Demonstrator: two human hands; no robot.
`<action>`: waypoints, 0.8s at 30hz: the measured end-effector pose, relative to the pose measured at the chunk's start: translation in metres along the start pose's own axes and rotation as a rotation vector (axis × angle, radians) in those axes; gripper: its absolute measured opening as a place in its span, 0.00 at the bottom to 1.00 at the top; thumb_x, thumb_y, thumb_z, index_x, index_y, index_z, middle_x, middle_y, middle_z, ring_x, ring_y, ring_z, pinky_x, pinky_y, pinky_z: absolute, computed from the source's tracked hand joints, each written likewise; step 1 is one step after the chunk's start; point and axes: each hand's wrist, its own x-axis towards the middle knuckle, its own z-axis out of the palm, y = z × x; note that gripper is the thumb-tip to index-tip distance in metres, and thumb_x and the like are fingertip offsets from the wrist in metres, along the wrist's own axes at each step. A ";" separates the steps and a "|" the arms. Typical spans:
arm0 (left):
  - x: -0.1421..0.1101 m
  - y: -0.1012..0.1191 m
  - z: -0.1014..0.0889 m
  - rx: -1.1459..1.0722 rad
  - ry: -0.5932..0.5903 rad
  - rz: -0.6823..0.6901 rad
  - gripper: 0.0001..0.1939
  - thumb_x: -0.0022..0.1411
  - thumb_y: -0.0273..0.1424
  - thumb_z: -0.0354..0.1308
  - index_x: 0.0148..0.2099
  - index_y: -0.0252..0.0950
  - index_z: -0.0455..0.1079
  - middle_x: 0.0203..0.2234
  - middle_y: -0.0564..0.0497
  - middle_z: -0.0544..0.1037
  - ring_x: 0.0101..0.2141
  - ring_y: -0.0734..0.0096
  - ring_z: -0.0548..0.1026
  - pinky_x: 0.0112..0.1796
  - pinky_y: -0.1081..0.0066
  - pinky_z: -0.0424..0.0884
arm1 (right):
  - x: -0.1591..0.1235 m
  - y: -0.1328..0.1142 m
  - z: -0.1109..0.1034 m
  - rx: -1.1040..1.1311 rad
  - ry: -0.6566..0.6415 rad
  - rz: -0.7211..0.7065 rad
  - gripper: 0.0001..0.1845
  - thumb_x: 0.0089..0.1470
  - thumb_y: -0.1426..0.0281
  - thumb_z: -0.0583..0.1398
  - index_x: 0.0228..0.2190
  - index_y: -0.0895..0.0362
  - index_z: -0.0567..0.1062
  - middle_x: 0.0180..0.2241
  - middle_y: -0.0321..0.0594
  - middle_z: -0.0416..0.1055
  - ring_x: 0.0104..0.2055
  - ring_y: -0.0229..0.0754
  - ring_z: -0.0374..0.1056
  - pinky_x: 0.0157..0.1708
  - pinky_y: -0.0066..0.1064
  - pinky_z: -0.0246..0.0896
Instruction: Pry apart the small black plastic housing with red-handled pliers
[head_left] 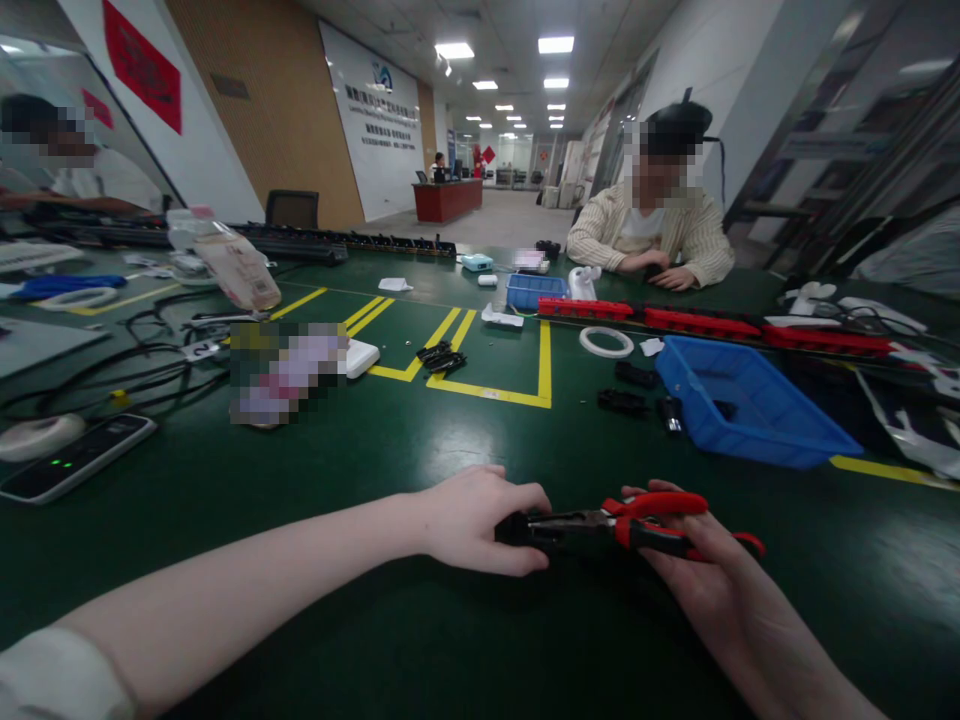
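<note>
My right hand (690,550) is wrapped round a pair of needle-nose pliers (660,510) with red and black handles. The jaws point left and reach a small black part (517,530), which my left hand (487,520) grips between thumb and fingers. Whether the jaws are closed on that part I cannot tell. Most of the black part is covered by my left fingers. Both hands are low over the green table (420,620), near its front side.
To the right stands a blue bin (750,410), with black pieces (622,400) beside it. Ahead lie small black parts (442,358) by yellow tape (495,395). A white roll of tape (606,342) lies farther back. At left are cables (150,350) and a bottle (236,265). A person (660,210) sits opposite.
</note>
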 end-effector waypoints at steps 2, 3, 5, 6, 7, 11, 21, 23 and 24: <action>0.000 0.000 0.000 0.014 -0.001 -0.007 0.14 0.62 0.41 0.58 0.45 0.37 0.65 0.25 0.58 0.73 0.25 0.73 0.71 0.40 0.69 0.66 | -0.001 -0.002 0.002 0.033 0.013 0.016 0.23 0.49 0.59 0.61 0.46 0.55 0.67 0.47 0.46 0.74 0.54 0.52 0.67 0.60 0.45 0.56; 0.000 0.000 0.000 0.020 0.000 -0.011 0.14 0.62 0.41 0.58 0.45 0.38 0.65 0.25 0.58 0.72 0.25 0.73 0.71 0.40 0.69 0.66 | -0.001 -0.003 0.002 0.040 0.015 0.024 0.23 0.50 0.60 0.61 0.46 0.55 0.67 0.47 0.46 0.74 0.54 0.52 0.67 0.60 0.44 0.57; 0.000 0.000 0.001 0.028 0.002 -0.017 0.14 0.62 0.41 0.57 0.45 0.38 0.65 0.25 0.58 0.72 0.24 0.74 0.71 0.40 0.69 0.67 | -0.001 -0.005 0.002 0.042 0.007 0.032 0.23 0.51 0.60 0.60 0.47 0.55 0.67 0.47 0.46 0.74 0.53 0.51 0.68 0.59 0.43 0.59; 0.000 0.000 0.001 0.030 0.002 -0.015 0.14 0.62 0.42 0.57 0.45 0.38 0.65 0.25 0.58 0.72 0.24 0.74 0.71 0.40 0.69 0.67 | -0.001 -0.006 0.002 0.042 0.003 0.034 0.24 0.50 0.61 0.61 0.47 0.56 0.67 0.47 0.46 0.73 0.53 0.51 0.68 0.58 0.42 0.61; 0.000 0.000 0.001 0.032 0.004 -0.010 0.15 0.62 0.42 0.57 0.45 0.37 0.65 0.24 0.58 0.72 0.24 0.74 0.70 0.39 0.69 0.66 | -0.001 -0.006 0.002 0.044 0.000 0.037 0.26 0.48 0.61 0.63 0.47 0.56 0.67 0.47 0.46 0.73 0.53 0.51 0.68 0.57 0.41 0.62; 0.000 -0.001 0.001 0.027 -0.004 0.003 0.16 0.62 0.42 0.57 0.45 0.36 0.65 0.25 0.57 0.72 0.24 0.74 0.71 0.39 0.69 0.66 | -0.001 -0.006 0.002 0.043 0.003 0.060 0.36 0.38 0.60 0.69 0.48 0.58 0.67 0.47 0.47 0.74 0.52 0.51 0.68 0.55 0.40 0.62; 0.000 -0.003 0.000 0.003 -0.008 0.009 0.16 0.63 0.42 0.57 0.46 0.36 0.65 0.26 0.57 0.74 0.24 0.75 0.71 0.41 0.69 0.66 | 0.002 -0.001 0.002 0.016 0.027 0.030 0.33 0.36 0.56 0.69 0.43 0.55 0.69 0.44 0.44 0.75 0.53 0.53 0.67 0.57 0.46 0.58; 0.000 -0.003 0.000 -0.004 -0.004 0.012 0.16 0.62 0.42 0.57 0.46 0.36 0.65 0.26 0.57 0.74 0.24 0.75 0.71 0.41 0.69 0.66 | 0.002 -0.001 0.003 0.012 0.034 0.021 0.32 0.36 0.56 0.69 0.42 0.55 0.70 0.43 0.43 0.75 0.54 0.53 0.67 0.56 0.46 0.59; 0.001 -0.003 0.000 -0.010 -0.002 0.013 0.16 0.63 0.42 0.57 0.46 0.36 0.65 0.25 0.57 0.73 0.24 0.75 0.70 0.41 0.69 0.66 | 0.002 -0.001 0.003 0.008 0.039 0.017 0.31 0.36 0.57 0.69 0.42 0.55 0.70 0.43 0.43 0.75 0.53 0.53 0.67 0.56 0.46 0.59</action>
